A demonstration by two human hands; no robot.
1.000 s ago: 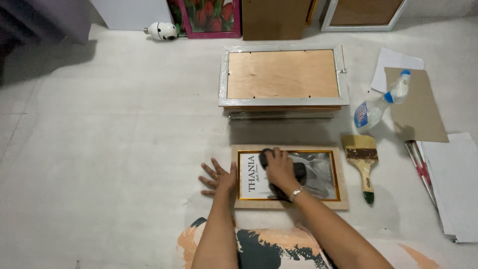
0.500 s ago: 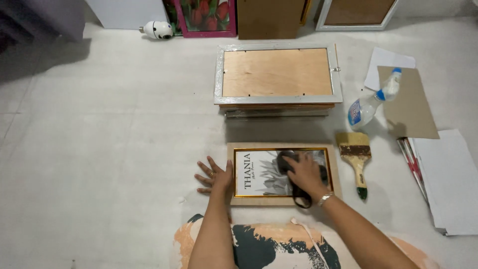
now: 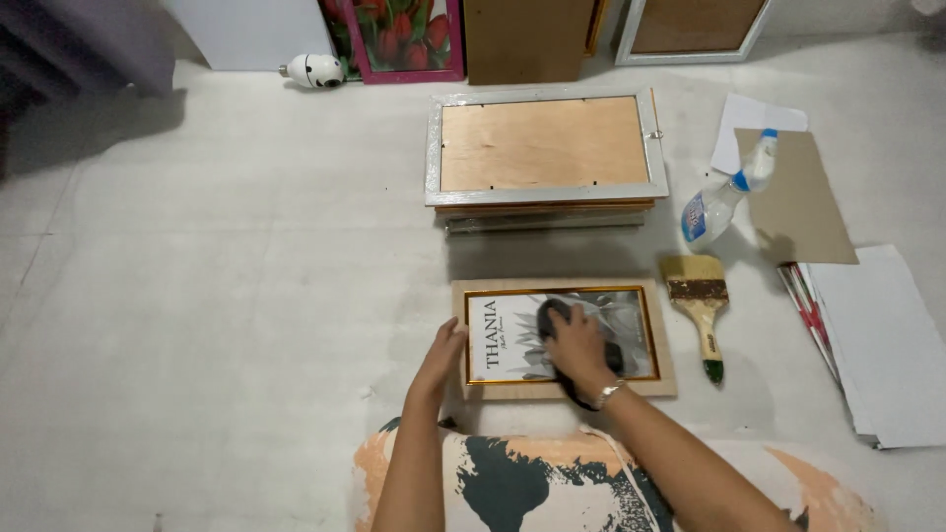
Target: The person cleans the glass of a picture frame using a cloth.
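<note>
Pale wooden picture frame with a gold inner border and a black-and-white print (image 3: 564, 338), flat on the light grey floor (image 3: 227, 276). Left hand (image 3: 440, 359) flat, fingers together, against the frame's left edge. Right hand (image 3: 576, 347) pressed on a dark cloth (image 3: 554, 315) on the glass. Just right of the frame, a wooden-handled paintbrush (image 3: 699, 307). Beyond the frame, a stack of frames, face down, silver-edged on top (image 3: 544, 148). Right of that stack, a clear spray bottle with a blue cap (image 3: 726, 193) on brown cardboard (image 3: 808, 202). Far right of the frame, white sheets (image 3: 877, 335).
</note>
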